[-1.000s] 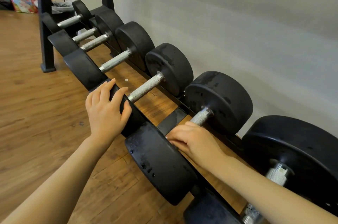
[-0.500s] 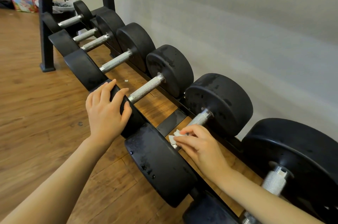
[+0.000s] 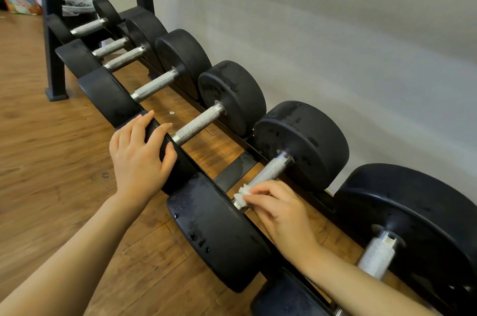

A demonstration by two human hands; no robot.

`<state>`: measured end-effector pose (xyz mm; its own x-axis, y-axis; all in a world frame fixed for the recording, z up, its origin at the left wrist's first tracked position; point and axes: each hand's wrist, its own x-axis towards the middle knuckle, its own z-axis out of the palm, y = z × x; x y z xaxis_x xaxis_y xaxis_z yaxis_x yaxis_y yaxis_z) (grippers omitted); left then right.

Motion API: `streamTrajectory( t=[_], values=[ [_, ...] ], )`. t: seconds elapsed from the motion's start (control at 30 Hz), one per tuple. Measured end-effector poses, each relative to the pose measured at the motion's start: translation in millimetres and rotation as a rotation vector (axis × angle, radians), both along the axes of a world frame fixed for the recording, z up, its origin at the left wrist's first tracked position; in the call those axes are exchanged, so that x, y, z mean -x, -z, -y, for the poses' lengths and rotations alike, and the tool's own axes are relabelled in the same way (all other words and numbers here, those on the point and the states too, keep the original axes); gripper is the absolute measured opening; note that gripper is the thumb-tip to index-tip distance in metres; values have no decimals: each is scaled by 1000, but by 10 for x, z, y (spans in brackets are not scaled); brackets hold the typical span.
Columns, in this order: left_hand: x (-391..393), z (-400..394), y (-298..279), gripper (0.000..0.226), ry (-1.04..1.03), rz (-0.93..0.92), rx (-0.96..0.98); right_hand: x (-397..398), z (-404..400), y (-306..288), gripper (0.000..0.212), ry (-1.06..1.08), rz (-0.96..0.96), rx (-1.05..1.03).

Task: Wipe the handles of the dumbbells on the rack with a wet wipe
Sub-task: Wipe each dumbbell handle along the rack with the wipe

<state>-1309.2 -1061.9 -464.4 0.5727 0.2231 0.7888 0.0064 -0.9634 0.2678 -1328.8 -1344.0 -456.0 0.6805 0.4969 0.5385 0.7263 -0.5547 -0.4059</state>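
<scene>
Rack (image 3: 233, 170): low black frame on a wood floor, close to the wall; rails run under both hands.
Dumbbells, a row: heavy, rigid, likely to stay put under rubbing. Left hand (image 3: 138, 154) rests on one head (image 3: 180, 163), fingers (image 3: 144, 122) curled over its rim, apparently bracing.
Handle (image 3: 269, 170): knurled steel, grippy, just beyond the right fingers; bounded by a head at each end, so strokes are short. Open gap between rails below.
Wipe (image 3: 242, 197): small, soft, limp, white; pinched by right hand (image 3: 280, 210) fingers (image 3: 260, 190) against the handle's near end. Best taken bunched, wrapped around the bar.
</scene>
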Motion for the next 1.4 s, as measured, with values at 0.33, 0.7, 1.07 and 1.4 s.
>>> streamTrajectory(
  t=[0.33, 0.7, 1.07, 1.4],
  values=[
    [5, -3, 4, 40, 3, -8, 8, 45, -46, 11, 17, 53, 2, -75],
    [14, -5, -3, 41, 10, -13, 3, 75, -57, 0, 12, 70, -67, -104],
    [11, 4, -8, 43, 11, -14, 5, 136, -84, -26, 12, 12, -241, -126],
    [16, 2, -13, 43, 16, -31, 13, 95, -44, -33, 13, 101, -182, -154]
  ],
)
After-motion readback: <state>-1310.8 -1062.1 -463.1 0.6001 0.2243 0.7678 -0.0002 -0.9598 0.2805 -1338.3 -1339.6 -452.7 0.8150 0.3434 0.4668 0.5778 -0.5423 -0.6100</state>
